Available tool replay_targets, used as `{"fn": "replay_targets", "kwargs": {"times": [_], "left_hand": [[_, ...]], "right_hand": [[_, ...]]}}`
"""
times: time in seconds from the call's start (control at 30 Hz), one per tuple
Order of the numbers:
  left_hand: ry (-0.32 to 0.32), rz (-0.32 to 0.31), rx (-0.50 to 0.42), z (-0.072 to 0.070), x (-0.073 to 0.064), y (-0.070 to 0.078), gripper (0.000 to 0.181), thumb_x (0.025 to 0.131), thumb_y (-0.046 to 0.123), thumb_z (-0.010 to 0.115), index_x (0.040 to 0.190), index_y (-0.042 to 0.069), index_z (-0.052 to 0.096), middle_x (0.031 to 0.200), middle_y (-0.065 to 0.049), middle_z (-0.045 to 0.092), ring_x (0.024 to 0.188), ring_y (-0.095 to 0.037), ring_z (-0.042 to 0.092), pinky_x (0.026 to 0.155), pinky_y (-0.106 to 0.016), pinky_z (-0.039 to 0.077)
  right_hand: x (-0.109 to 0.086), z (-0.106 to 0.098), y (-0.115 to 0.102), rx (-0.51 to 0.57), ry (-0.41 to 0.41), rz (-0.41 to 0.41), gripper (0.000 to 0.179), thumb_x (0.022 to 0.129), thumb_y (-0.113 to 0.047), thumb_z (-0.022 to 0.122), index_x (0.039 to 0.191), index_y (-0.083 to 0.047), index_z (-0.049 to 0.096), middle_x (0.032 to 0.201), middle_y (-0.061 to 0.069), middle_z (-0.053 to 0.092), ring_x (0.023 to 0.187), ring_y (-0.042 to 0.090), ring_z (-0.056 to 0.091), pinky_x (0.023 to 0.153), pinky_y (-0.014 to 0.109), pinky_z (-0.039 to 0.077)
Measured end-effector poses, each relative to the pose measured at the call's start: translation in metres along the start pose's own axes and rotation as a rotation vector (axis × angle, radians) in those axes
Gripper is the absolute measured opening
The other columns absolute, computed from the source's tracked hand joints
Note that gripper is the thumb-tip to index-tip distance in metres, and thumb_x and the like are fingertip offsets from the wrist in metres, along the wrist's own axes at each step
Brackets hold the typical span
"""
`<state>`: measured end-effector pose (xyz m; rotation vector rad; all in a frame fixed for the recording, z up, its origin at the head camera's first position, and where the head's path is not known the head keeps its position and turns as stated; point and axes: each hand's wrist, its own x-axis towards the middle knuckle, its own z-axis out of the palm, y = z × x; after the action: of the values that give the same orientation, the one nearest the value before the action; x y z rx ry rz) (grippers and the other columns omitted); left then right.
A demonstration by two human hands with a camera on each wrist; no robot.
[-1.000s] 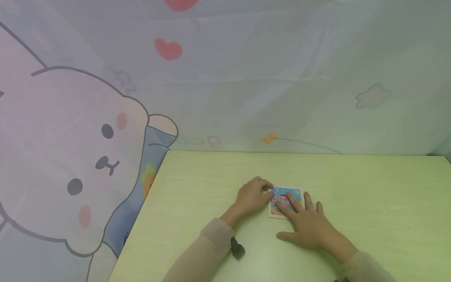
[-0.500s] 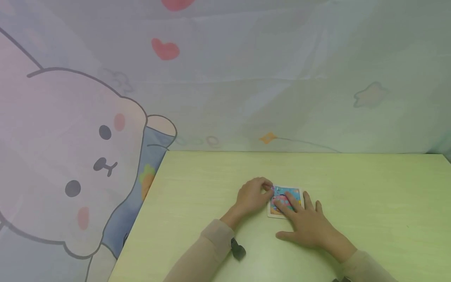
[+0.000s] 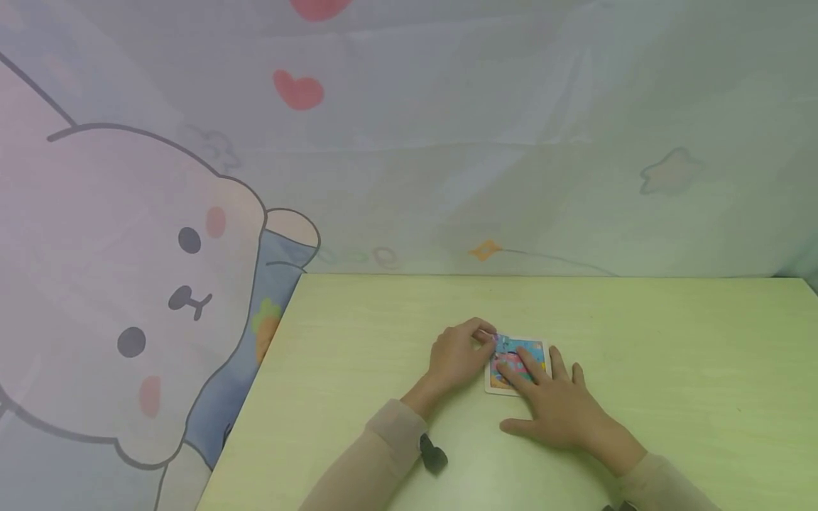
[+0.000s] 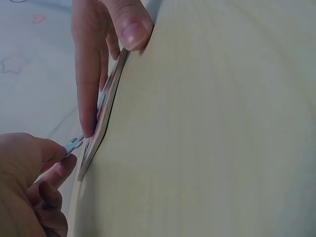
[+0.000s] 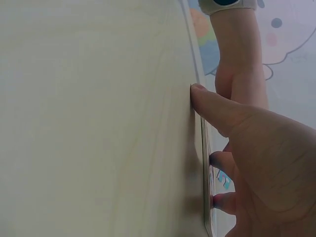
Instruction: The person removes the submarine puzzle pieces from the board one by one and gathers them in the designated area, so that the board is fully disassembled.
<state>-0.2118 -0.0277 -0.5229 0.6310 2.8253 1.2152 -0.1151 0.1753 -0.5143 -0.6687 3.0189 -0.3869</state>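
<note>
A small square jigsaw puzzle (image 3: 525,345) with a bright blue and pink picture and a pale frame lies on the table. My left hand (image 3: 459,357) is at its upper left corner, thumb and index finger pinching a blue puzzle piece (image 4: 74,144). In the left wrist view this piece is tilted up at the puzzle's end. My right hand (image 3: 562,411) lies across the puzzle's right side with spread fingers, and its fingertips press on the picture. Its thumb (image 5: 200,91) rests on the table beside the frame. The right fingers hide part of the picture.
The pale yellow-green table (image 3: 690,369) reaches back to a hanging cloth (image 3: 409,177) printed with hearts and a large cartoon animal (image 3: 153,284). A dark strap end (image 3: 433,454) hangs from the left sleeve.
The puzzle piece in my left fingers has tilted up from the puzzle's corner, and the left hand has risen slightly. My right hand stays pressed in place. The head view has shifted slightly.
</note>
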Motion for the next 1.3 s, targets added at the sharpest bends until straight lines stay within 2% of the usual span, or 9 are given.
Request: {"fn": "replay_targets", "kwargs": {"times": [0.23,0.53,0.73,0.93,1.13,1.3], "left_hand": [[0.075,-0.063,0.011,-0.008,-0.007,-0.004,0.018,0.098,0.026,0.066,0.114,0.022,0.073,0.103,0.001,0.077,0.038,-0.001,0.029,0.038,-0.019,0.028],[0.158,-0.159,0.010,-0.037,-0.021,-0.036,0.019,0.096,0.025,0.066,0.113,0.021,0.074,0.101,0.003,0.076,0.040,-0.004,0.030,0.037,-0.020,0.025],[0.187,-0.240,0.016,-0.058,-0.029,-0.054,0.019,0.096,0.027,0.067,0.112,0.022,0.074,0.101,0.003,0.076,0.041,-0.006,0.035,0.039,-0.024,0.029],[0.201,-0.288,0.046,-0.076,-0.032,-0.066,0.018,0.095,0.026,0.068,0.111,0.021,0.074,0.100,0.004,0.076,0.044,-0.009,0.043,0.043,-0.028,0.034],[0.202,-0.308,0.076,-0.085,-0.030,-0.074,0.019,0.095,0.025,0.068,0.112,0.020,0.075,0.099,0.003,0.076,0.049,-0.012,0.050,0.046,-0.030,0.036],[0.201,-0.305,0.091,-0.089,-0.029,-0.079,0.019,0.096,0.025,0.068,0.112,0.018,0.076,0.097,0.003,0.076,0.048,-0.012,0.045,0.044,-0.029,0.035]], "right_hand": [[0.000,-0.001,-0.001,0.005,0.001,-0.001,0.089,0.087,-0.079,0.059,0.159,-0.028,0.044,0.164,0.019,0.034,0.138,0.070,0.026,0.095,0.087,0.027],[-0.001,-0.004,-0.003,0.014,0.007,-0.002,0.088,0.087,-0.076,0.062,0.159,-0.028,0.044,0.164,0.020,0.034,0.138,0.070,0.026,0.096,0.087,0.027],[-0.002,-0.004,-0.004,0.005,0.012,-0.006,0.088,0.088,-0.074,0.064,0.159,-0.027,0.044,0.164,0.020,0.035,0.138,0.070,0.027,0.096,0.086,0.028],[-0.003,-0.001,-0.002,-0.004,0.020,-0.004,0.087,0.087,-0.073,0.065,0.159,-0.028,0.044,0.164,0.019,0.034,0.139,0.069,0.027,0.097,0.086,0.028],[-0.002,0.000,-0.001,-0.001,0.012,0.005,0.088,0.087,-0.075,0.064,0.160,-0.029,0.043,0.165,0.018,0.033,0.140,0.068,0.026,0.098,0.086,0.026],[-0.002,0.001,0.000,-0.002,0.011,0.004,0.088,0.087,-0.076,0.063,0.160,-0.029,0.042,0.165,0.018,0.033,0.140,0.068,0.025,0.098,0.086,0.026]]}}
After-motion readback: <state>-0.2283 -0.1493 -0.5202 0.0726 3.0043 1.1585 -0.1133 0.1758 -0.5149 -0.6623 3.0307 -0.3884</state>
